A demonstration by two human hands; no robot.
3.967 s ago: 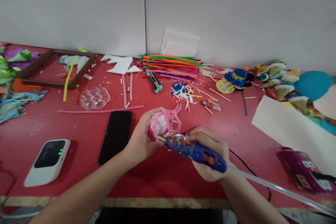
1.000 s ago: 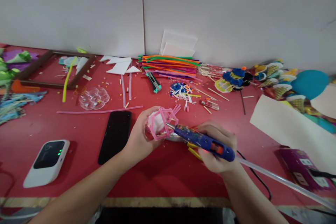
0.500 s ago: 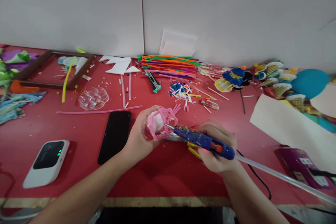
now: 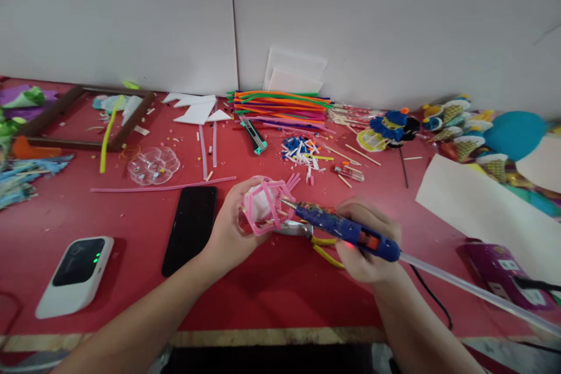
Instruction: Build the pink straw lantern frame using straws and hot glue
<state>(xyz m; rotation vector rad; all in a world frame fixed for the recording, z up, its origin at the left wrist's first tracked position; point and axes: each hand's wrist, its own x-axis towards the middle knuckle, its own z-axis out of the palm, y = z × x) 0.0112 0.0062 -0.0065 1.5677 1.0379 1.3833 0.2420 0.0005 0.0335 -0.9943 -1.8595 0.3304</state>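
Observation:
My left hand (image 4: pixel 234 225) is closed around a small pink frame of strips (image 4: pixel 270 207) with a white piece inside it. In my right hand (image 4: pixel 372 242) is a blue glue gun (image 4: pixel 337 225), a clear glue stick (image 4: pixel 464 286) running out of its back end. The gun's metal nozzle points left and is at the right side of the pink frame; whether it touches, I cannot tell. Pliers with yellow handles (image 4: pixel 328 254) lie on the table partly beneath the gun. Short pink strips (image 4: pixel 293 181) lie just behind the frame.
On the red table (image 4: pixel 280 304) are a black phone (image 4: pixel 190 228), a white device with green lights (image 4: pixel 74 276), a clear flower-shaped palette (image 4: pixel 154 165), a teal cutter (image 4: pixel 254 137), colourful pipe cleaners (image 4: pixel 283 106), a brown frame (image 4: pixel 74 143) and a purple box (image 4: pixel 504 274).
My right hand and the glue gun have shifted slightly right, uncovering more of the pliers. My left hand still holds the pink frame, tilted a little differently. The view has shifted slightly.

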